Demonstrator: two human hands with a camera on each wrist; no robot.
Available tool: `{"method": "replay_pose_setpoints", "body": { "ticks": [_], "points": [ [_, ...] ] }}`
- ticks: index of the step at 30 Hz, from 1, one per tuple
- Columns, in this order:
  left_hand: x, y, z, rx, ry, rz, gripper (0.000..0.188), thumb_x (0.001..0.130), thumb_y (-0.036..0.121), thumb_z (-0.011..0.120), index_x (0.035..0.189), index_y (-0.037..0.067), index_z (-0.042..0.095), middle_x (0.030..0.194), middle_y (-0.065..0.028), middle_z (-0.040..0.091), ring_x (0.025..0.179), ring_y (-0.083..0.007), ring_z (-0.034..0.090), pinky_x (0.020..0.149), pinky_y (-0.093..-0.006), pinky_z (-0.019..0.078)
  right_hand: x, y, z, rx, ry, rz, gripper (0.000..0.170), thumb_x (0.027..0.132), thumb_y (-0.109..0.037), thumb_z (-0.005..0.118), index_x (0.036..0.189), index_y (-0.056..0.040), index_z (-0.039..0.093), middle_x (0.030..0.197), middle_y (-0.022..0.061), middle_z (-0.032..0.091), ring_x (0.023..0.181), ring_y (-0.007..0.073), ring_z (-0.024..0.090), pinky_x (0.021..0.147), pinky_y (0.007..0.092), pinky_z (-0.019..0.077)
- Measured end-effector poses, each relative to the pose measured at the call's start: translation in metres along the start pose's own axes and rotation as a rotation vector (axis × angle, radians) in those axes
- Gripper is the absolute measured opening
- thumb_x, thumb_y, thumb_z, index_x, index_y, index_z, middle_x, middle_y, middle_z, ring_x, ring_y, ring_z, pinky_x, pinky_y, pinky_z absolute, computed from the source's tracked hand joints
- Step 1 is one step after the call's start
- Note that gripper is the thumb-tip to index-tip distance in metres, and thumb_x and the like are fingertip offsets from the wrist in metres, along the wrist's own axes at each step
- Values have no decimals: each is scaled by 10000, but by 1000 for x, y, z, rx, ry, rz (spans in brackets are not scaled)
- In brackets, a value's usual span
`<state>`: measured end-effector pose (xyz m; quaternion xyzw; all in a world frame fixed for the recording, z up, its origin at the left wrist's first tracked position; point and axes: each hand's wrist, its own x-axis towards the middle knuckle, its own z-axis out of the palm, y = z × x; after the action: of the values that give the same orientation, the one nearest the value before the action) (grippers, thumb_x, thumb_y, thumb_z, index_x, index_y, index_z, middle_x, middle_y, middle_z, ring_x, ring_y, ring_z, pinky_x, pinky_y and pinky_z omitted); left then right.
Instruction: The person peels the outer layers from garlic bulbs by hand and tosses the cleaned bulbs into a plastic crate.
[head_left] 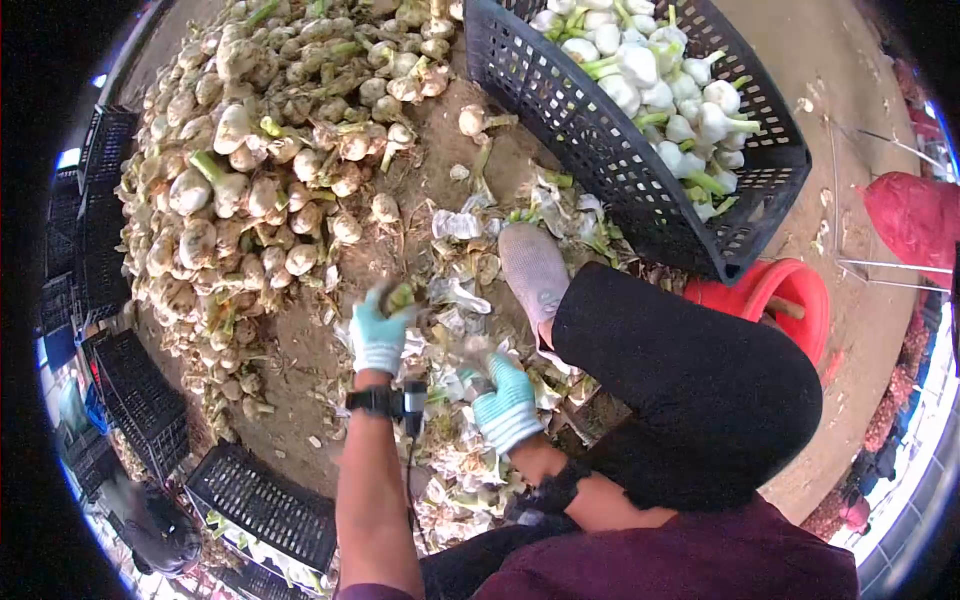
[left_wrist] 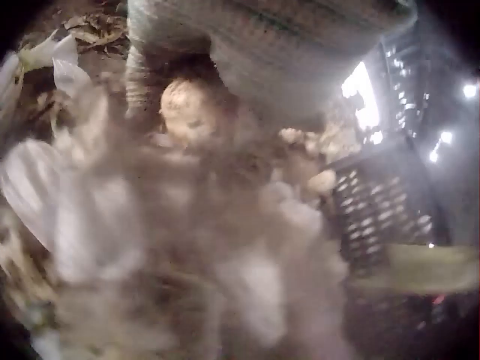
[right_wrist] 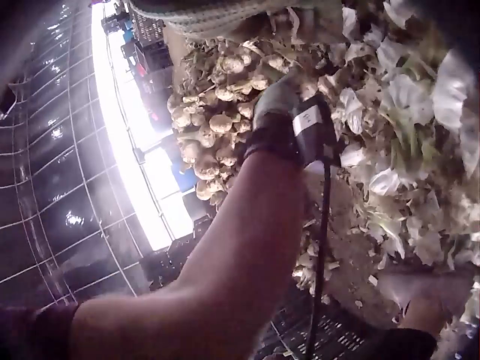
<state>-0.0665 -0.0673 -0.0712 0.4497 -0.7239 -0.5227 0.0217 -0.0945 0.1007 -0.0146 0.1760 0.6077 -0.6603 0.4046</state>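
Note:
My left hand (head_left: pixel 379 338), in a teal and white knit glove, grips a garlic bulb (left_wrist: pixel 187 111) by the pile's near edge. A cut green stalk end (head_left: pixel 401 296) shows at its fingers. My right hand (head_left: pixel 505 402), gloved alike, is lower and to the right, fingers bent towards the left hand. Motion blur fills the space between the hands, and I cannot tell what the right fingers hold. Under both hands lie peeled garlic skins (head_left: pixel 458 294) and leaf scraps. In the left wrist view the glove covers part of the bulb.
Unpeeled garlic (head_left: pixel 270 180) is heaped at the upper left. A black crate (head_left: pixel 600 130) of white, trimmed garlic (head_left: pixel 640 65) stands upper right, beside a red bucket (head_left: pixel 800 300). My shoe (head_left: pixel 533 270) is among the skins. More black crates (head_left: pixel 265 503) line the left.

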Motion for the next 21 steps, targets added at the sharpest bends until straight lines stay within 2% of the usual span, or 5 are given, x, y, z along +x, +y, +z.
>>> {"method": "replay_pose_setpoints", "body": {
  "ticks": [1, 4, 5, 9, 21],
  "points": [
    [-23, 28, -5, 205, -21, 82, 498, 574, 114, 673, 1040, 31, 517, 958, -115, 563, 818, -234, 556, 726, -296, 440, 1, -13, -6, -749, -23, -374, 248, 695, -119, 562, 907, -1, 508, 876, 187, 525, 787, 316, 531, 652, 345, 429],
    [-89, 60, -7, 465, -55, 225, 563, 546, 117, 704, 1066, 39, 502, 973, -118, 559, 863, -227, 542, 767, -293, 424, -6, -15, -4, -1010, -79, -523, 294, 674, -180, 579, 916, -26, 512, 934, 201, 508, 824, 359, 507, 673, 370, 424],
    [-110, 63, -4, 351, -74, 183, 574, 548, 111, 693, 1081, 41, 491, 958, -141, 552, 886, -264, 528, 782, -316, 416, 12, 28, -8, -651, -249, -378, 264, 676, -174, 570, 890, -24, 535, 887, 213, 529, 773, 368, 522, 637, 384, 422],
    [-169, 77, -1, 449, 177, 316, 531, 565, 42, 580, 1082, 31, 459, 1051, -201, 464, 932, -331, 487, 803, -349, 402, -31, -33, -7, -857, -384, -458, 203, 753, -174, 516, 833, 4, 569, 718, 216, 555, 656, 342, 544, 591, 365, 427],
    [-241, 64, -22, -526, 100, 99, 619, 598, 34, 674, 1155, -18, 409, 1019, -87, 520, 920, -143, 500, 805, -247, 410, -74, -45, -21, -634, -729, -342, 178, 761, -86, 494, 891, 17, 558, 757, 168, 576, 677, 289, 537, 640, 325, 420]
  ]
}}
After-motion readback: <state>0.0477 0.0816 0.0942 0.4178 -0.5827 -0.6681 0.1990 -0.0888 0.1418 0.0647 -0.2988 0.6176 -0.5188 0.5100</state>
